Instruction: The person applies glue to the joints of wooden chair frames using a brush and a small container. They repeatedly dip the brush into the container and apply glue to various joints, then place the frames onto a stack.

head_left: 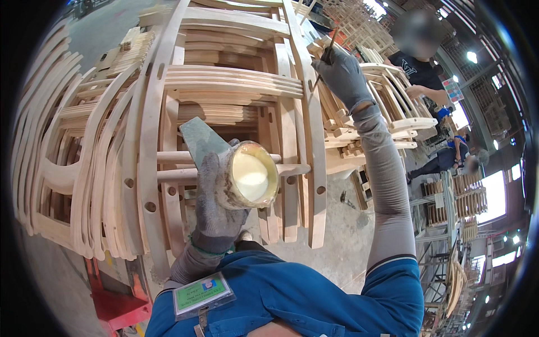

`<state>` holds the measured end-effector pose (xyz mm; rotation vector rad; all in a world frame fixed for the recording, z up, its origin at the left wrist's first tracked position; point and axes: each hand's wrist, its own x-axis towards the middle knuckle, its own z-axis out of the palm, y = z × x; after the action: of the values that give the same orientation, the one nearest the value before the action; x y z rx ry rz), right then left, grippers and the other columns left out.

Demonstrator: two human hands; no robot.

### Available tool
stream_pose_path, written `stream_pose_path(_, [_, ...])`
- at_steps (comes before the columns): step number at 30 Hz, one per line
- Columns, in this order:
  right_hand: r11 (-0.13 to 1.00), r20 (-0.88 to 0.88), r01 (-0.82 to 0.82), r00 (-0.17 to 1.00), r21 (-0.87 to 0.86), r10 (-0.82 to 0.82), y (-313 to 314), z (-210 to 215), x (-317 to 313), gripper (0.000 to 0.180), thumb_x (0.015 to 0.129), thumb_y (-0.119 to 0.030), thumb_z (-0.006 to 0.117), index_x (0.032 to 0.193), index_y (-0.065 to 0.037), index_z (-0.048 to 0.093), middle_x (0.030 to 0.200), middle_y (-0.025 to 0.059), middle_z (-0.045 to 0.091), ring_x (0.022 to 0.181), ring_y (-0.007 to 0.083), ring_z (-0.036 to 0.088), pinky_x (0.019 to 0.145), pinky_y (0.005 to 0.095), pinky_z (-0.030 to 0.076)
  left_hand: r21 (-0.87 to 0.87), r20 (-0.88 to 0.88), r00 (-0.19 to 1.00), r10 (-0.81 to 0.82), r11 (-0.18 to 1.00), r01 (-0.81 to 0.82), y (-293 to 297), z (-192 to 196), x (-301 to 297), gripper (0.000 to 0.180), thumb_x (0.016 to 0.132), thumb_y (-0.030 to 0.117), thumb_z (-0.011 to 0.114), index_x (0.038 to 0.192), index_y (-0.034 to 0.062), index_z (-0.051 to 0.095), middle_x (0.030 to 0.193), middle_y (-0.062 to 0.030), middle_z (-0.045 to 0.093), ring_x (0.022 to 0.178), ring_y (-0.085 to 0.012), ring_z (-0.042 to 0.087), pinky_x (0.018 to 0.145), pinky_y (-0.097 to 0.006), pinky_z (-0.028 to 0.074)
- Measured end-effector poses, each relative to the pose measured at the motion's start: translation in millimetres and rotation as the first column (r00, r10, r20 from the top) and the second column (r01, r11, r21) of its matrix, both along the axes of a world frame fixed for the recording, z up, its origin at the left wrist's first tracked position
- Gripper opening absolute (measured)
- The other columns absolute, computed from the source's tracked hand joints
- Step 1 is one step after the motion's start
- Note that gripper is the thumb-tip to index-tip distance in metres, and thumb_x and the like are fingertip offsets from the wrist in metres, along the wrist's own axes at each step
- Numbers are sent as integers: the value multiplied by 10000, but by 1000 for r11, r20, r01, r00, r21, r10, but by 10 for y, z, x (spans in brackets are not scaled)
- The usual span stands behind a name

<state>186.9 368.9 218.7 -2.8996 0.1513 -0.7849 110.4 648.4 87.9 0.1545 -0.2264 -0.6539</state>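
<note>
My left hand (213,210), in a grey glove, is wrapped round a stained pot (224,185) of creamy pale-yellow liquid (251,177). A flat grey-green piece (200,139), like a sheet or blade, sticks out beside the pot from the same hand; what it is I cannot tell. My gloved right hand (343,76) is raised at the far right, closed on a thin dark stick (333,40); its working tip is not clear. That hand is beside the right post of a pale wooden chair-back frame (303,84). Slats and round rungs (179,174) cross the frame.
Stacked curved wooden frames (84,168) stand at the left, above a red metal base (120,309). More wooden parts (342,133) are piled at the right. One person (418,73) stands beyond them; another (449,154) is farther right, near racks (443,213).
</note>
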Motion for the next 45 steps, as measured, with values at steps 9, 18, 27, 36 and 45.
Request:
stream_pose_path(9, [993, 184, -115, 977, 19, 110, -54, -34, -51, 246, 759, -254, 643, 807, -15, 606, 743, 180, 620, 727, 345, 608, 658, 399, 470, 98, -55, 997, 53, 994, -48, 116, 208, -95, 544, 934, 467, 381, 1263, 40, 456, 1227, -129, 528, 1151, -268, 495, 988, -447, 393])
stream_pose_path(18, [739, 104, -344, 930, 579, 352, 376, 172, -962, 95, 778, 32, 597, 864, 13, 632, 806, 59, 656, 774, 107, 601, 705, 225, 469, 69, -61, 983, 172, 983, -168, 380, 215, -282, 464, 969, 411, 341, 1235, 54, 470, 1184, -98, 551, 1099, -210, 543, 924, -365, 470])
stream_pose_path(27, [87, 315, -573, 564, 815, 764, 1499, 66, -1379, 147, 751, 59, 673, 883, 25, 618, 888, 90, 651, 837, 145, 640, 715, 248, 540, 218, 116, 925, 362, 899, -380, 709, 278, -512, 477, 973, 412, 320, 1283, 64, 421, 1206, -107, 531, 1118, -196, 529, 929, -353, 470])
stream_pose_path(36, [-383, 418, -208, 662, 900, 622, 1555, -94, -1030, 102, 863, -18, 568, 946, 40, 570, 975, 139, 629, 883, 255, 651, 787, 335, 567, 211, 0, 903, 430, 882, -420, 852, 354, -579, 494, 959, 444, 340, 1272, 78, 453, 1211, -100, 533, 1111, -214, 538, 909, -397, 483])
stream_pose_path(45, [-532, 328, 215, 585, 819, 742, 1799, -340, -489, 183, 921, -64, 476, 1057, 55, 501, 994, 205, 602, 882, 265, 644, 792, 338, 572, 245, -65, 908, 414, 889, -387, 1015, 510, -398, 527, 925, 502, 370, 1266, 110, 459, 1185, -110, 542, 1039, -268, 564, 846, -459, 508])
